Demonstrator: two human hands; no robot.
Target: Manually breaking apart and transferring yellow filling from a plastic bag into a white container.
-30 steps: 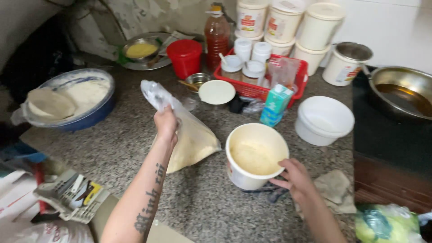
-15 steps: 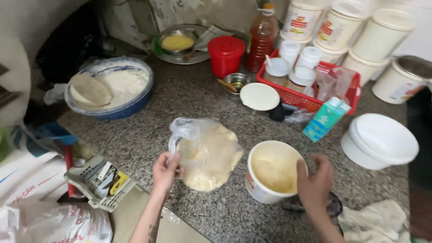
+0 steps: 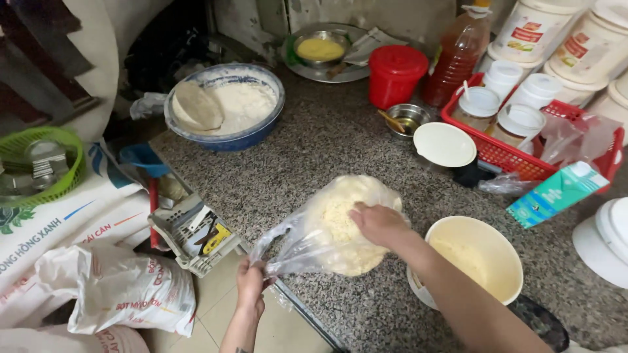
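Note:
A clear plastic bag of pale yellow crumbly stuff lies on the speckled granite counter. My left hand pinches the bag's gathered neck at the counter's front edge. My right hand presses flat on top of the bag's bulge, fingers together. Just right of the bag stands a cream plastic tub holding the same yellow stuff; my right forearm crosses its near rim.
A blue-rimmed bowl of white flour with a dough disc sits far left. A red container, oil bottle, small steel bowl, white lid, red basket of jars and a green carton stand behind. Sacks lie on the floor.
The bag was held upright beside the tub, then laid flat on the counter. My left hand slid down to its neck; my right hand left the tub and came onto the bag.

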